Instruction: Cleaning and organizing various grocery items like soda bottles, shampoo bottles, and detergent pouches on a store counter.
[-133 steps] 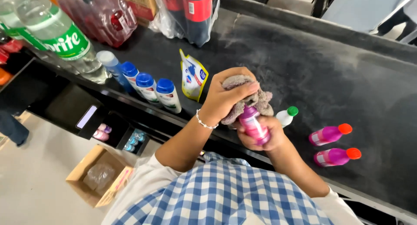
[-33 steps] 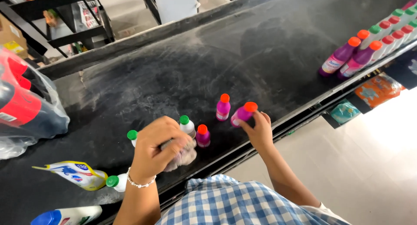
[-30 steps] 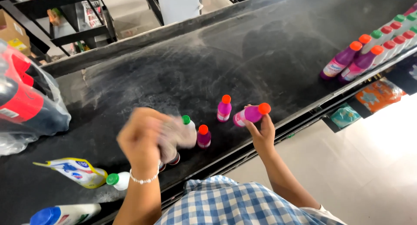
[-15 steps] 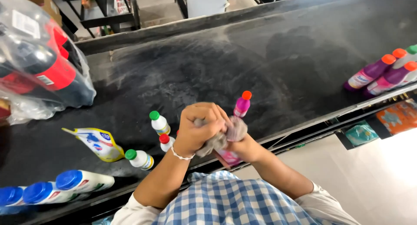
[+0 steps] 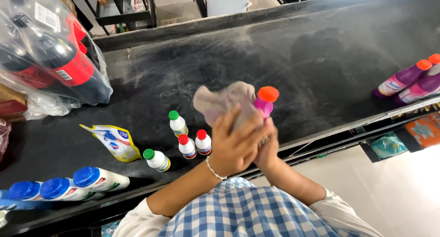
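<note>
While the left hand [image 5: 236, 145] rubs a grey cloth [image 5: 224, 102] over it, the right hand [image 5: 268, 147] grips a purple bottle [image 5: 265, 102]. Four small white bottles [image 5: 187, 146] stand nearby on the black shelf [image 5: 321, 58], looks like plenty left.

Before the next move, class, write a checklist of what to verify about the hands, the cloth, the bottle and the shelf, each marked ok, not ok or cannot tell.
1. Left hand presses grey cloth against the bottle: ok.
2. Right hand grips pink bottle: ok, though mostly hidden.
3. Orange cap on: ok.
4. Small white bottles upright: not ok, the green-capped one lies tilted.
5. Black shelf dust-free: not ok, smears show.
6. Bottle fully wiped: cannot tell.
</note>
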